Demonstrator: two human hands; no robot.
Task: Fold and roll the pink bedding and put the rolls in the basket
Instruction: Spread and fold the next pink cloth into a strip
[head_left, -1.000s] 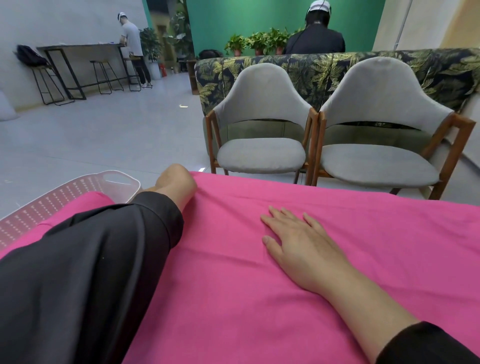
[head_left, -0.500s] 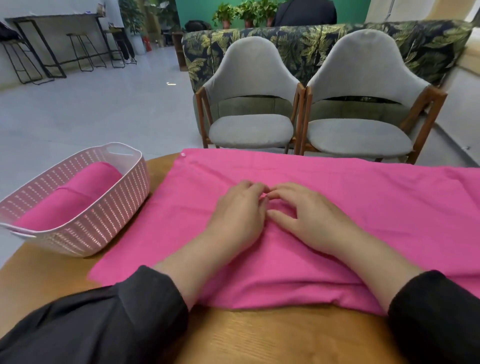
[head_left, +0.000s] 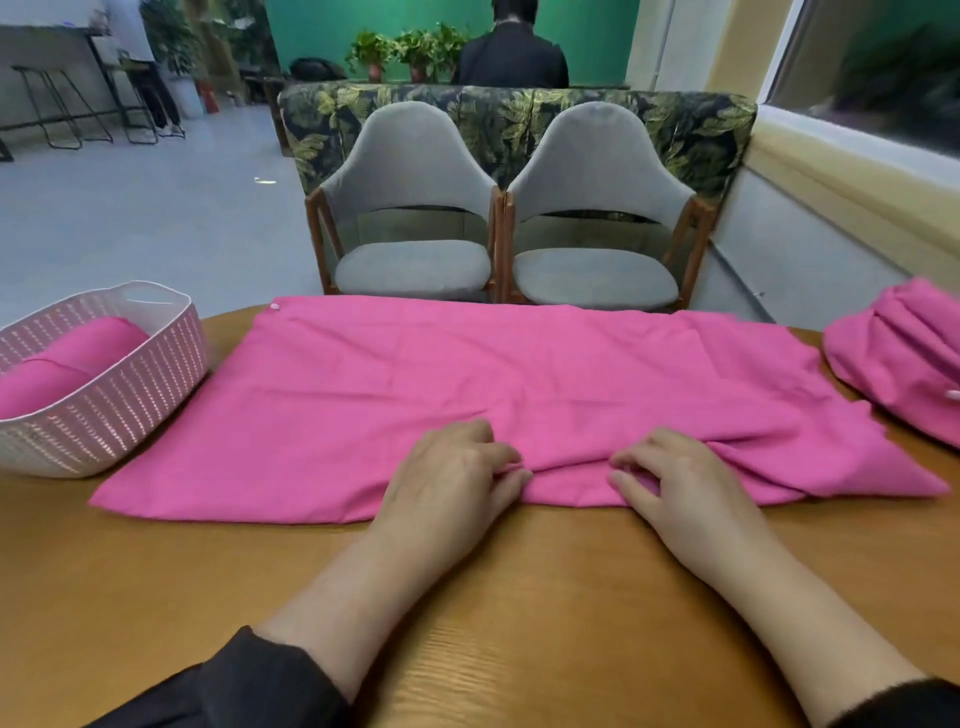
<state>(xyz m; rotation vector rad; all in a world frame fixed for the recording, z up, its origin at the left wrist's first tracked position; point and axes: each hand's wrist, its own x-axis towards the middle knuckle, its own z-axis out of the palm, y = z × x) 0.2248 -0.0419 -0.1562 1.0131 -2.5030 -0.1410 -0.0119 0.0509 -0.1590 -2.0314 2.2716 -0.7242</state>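
Left hand (head_left: 457, 467) and right hand (head_left: 675, 478), both palm-down with fingers curled, each pinch the near edge of the flat pink fabric sheet (head_left: 467, 374). The sheet lies spread on the round wooden table (head_left: 519, 597). At left, the white perforated plastic basket (head_left: 130, 395) contains one pink roll (head_left: 67, 358).

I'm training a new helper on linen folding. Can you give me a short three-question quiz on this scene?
1. True or false: the basket already holds a pink roll.
2. Where do both hands grip the sheet? A) far edge B) near edge C) left corner
3. What lies on the table at far right?

Key:
1. True.
2. B: the left hand and right hand pinch the near edge.
3. A bunched pink pile, apart from the sheet.
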